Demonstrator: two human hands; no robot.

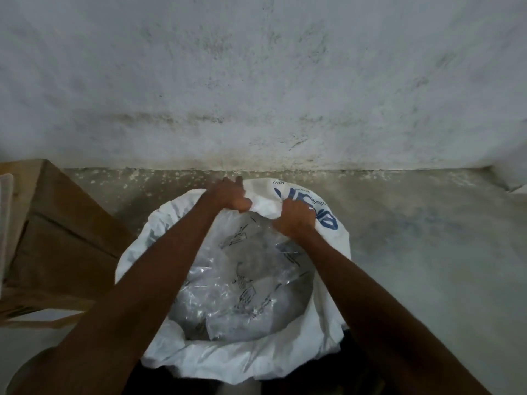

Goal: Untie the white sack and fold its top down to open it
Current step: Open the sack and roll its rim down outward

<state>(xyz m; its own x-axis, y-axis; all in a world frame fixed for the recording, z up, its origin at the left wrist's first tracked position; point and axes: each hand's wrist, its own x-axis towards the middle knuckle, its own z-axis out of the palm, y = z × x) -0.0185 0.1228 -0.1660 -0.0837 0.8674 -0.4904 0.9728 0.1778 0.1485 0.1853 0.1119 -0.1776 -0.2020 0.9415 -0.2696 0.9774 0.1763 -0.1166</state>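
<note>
White sack point(328, 317) on the floor point(427, 252), mouth open, rim mostly rolled down. Left hand point(231, 196) and right hand point(296, 220), each grip clenched on the rim at 12 o'clock, probably turning the last stretch over. Clear plastic liner point(242, 286) inside; cardboard box point(62, 243) at 9 o'clock, wall point(256, 81) close behind.

The single head-worn camera looked steeply down from close above the open white woven sack point(328, 303), facing the stained plaster wall point(256, 81).

One white sack point(328, 317), two hands (both gripping) point(231, 196) point(296, 220), one cardboard box point(60, 246).
</note>
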